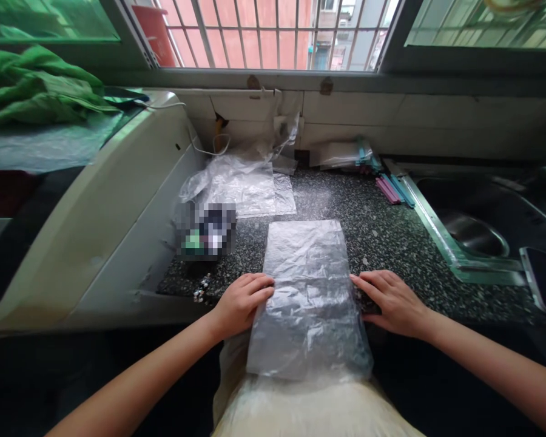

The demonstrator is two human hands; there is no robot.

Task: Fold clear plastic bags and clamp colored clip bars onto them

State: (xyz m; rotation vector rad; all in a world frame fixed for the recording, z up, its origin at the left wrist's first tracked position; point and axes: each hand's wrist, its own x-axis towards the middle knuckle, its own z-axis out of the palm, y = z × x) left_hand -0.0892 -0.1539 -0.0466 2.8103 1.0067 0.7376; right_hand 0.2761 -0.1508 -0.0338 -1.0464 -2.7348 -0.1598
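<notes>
A clear, wrinkled plastic bag (307,261) lies flat on the speckled dark counter (391,243), its near end hanging over the front edge towards my body. My left hand (246,300) holds the bag's left side, fingers curled at the edge and thumb mostly hidden. At the opposite side, my right hand (391,301) has its fingertips on the bag's edge, with the thumb lower down against it. Farther back, more clear plastic bags (255,185) lie in a loose stack.
A blurred-out dark item (207,232) sits left of the bag, near a small shiny beaded object (202,288). Pink and blue strips (394,189) lie at the back right beside a sink (477,233). A phone (543,279) rests at the right; a pale machine (118,200) stands left.
</notes>
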